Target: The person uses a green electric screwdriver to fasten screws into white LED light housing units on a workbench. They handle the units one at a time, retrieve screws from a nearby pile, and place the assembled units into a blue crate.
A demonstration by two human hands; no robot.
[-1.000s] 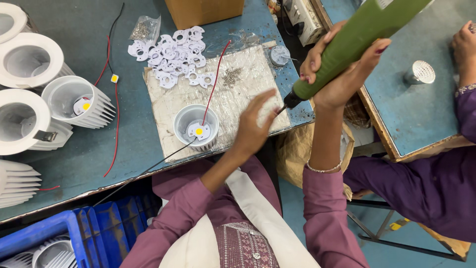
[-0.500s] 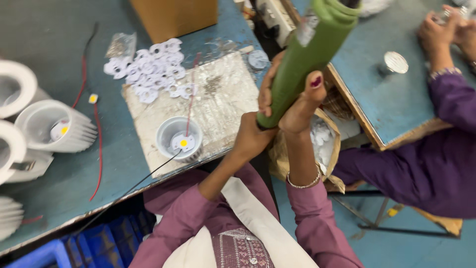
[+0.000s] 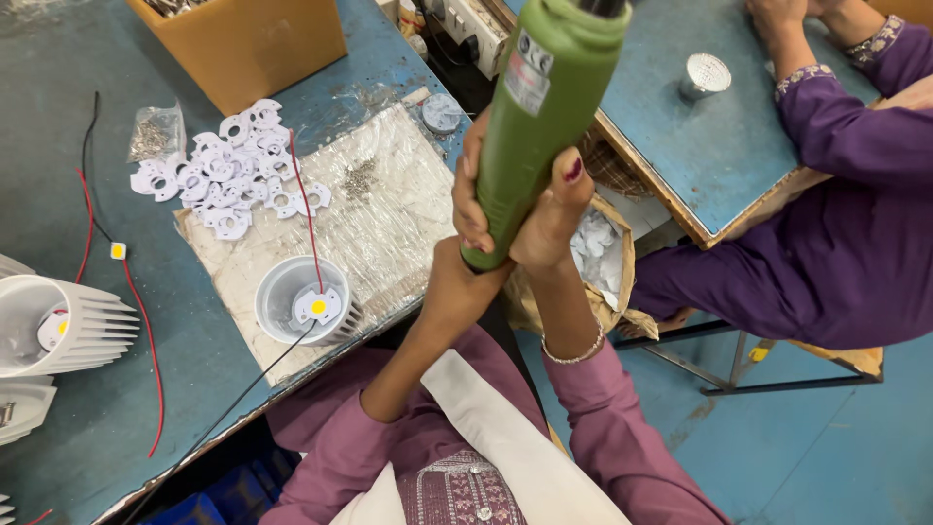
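— Two hands on one tool, is that right?

— Yes. From my remote seat I see my right hand wrapped around the lower end of the green power screwdriver, thumb along its side and fingers curled behind it. My left hand is closed just under the tool's tip; I cannot tell what it pinches there, since the tip is hidden behind it.

— Where is the tool?

— Raised close to the camera, tilted, above the front edge of the worktop and beside the foil-covered board.

— What sits on that board?

— A round white lamp housing with a white plate and a yellow chip inside. A red wire rises from it and a black wire runs off toward the worktop's edge. A small heap of screws lies farther up the board.

— And around it?

— White plastic rings are piled at the board's far corner, next to a clear bag of screws and a cardboard box. A finned lamp body stands at the left. On the neighbouring blue table a person in a purple sleeve works near a small silver reflector
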